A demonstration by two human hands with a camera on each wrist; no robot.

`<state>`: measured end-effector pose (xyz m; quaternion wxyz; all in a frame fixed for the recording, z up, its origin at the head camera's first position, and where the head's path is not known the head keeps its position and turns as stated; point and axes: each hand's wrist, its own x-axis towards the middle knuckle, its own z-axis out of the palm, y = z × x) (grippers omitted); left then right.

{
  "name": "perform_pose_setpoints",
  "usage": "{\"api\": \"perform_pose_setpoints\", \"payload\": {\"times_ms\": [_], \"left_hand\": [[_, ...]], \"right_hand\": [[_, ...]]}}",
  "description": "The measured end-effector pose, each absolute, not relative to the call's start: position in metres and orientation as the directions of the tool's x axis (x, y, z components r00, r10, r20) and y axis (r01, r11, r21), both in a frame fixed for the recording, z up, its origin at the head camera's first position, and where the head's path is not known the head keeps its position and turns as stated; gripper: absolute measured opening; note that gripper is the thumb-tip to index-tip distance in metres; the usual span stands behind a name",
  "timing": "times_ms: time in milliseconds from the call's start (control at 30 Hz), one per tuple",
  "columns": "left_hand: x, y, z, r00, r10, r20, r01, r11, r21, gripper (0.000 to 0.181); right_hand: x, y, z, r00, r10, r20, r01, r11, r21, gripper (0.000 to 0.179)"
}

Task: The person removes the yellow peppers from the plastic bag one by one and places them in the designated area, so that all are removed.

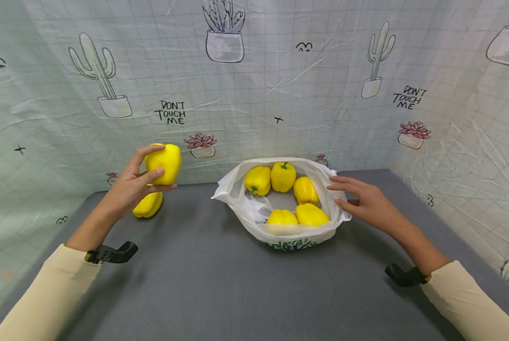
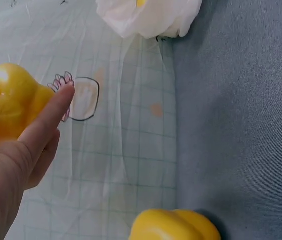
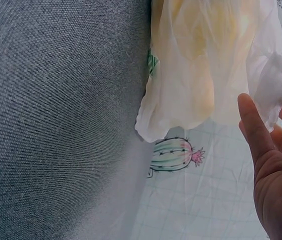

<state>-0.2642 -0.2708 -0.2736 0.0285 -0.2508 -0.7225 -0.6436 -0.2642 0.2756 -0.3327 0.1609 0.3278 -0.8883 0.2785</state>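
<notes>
My left hand [image 1: 128, 187] grips a yellow bell pepper [image 1: 169, 163] between thumb and fingers, raised above the table at the left. Just below it, another yellow bell pepper [image 1: 149, 206] rests on the table and also shows at the bottom of the left wrist view. Toward the right stands a white plastic bag [image 1: 254, 229], its mouth spread wide. Several yellow peppers [image 1: 283, 177] are visible inside. At the bag's right rim is my right hand [image 1: 367, 201], its fingers extended and touching the plastic. The right wrist view shows a bag flap [image 3: 271, 80] beside the fingers.
A grey table [image 1: 203, 289] spreads beneath everything. Behind and on both sides hangs a pale sheet [image 1: 254, 94] printed with cacti and lettering. The bag stands near the table's back edge. Black wrist straps [image 1: 113, 253] are on both arms.
</notes>
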Motion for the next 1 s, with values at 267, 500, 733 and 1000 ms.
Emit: {"api": "perform_pose_setpoints", "payload": {"times_ms": [267,500,733,1000], "left_hand": [[-0.267,-0.273,-0.278,-0.940,0.210,0.269,0.328,0.334,0.884,0.087],[-0.271,-0.275,-0.277,-0.954,0.167,0.247,0.297,0.468,0.832,0.096],[-0.278,-0.278,-0.276,-0.932,0.196,0.306,0.363,0.561,0.744,0.086],[-0.288,-0.290,-0.283,-0.924,0.237,0.299,0.381,0.600,0.703,0.087]], "right_hand": [[-0.265,0.275,-0.331,-0.726,-0.499,0.474,-0.679,0.631,-0.376,0.039],[-0.266,0.275,-0.329,-0.723,-0.501,0.477,-0.681,0.636,-0.364,0.039],[-0.265,0.276,-0.330,-0.734,-0.494,0.466,-0.671,0.633,-0.387,0.040],[-0.266,0.277,-0.332,-0.736,-0.494,0.463,-0.669,0.634,-0.388,0.039]]}}
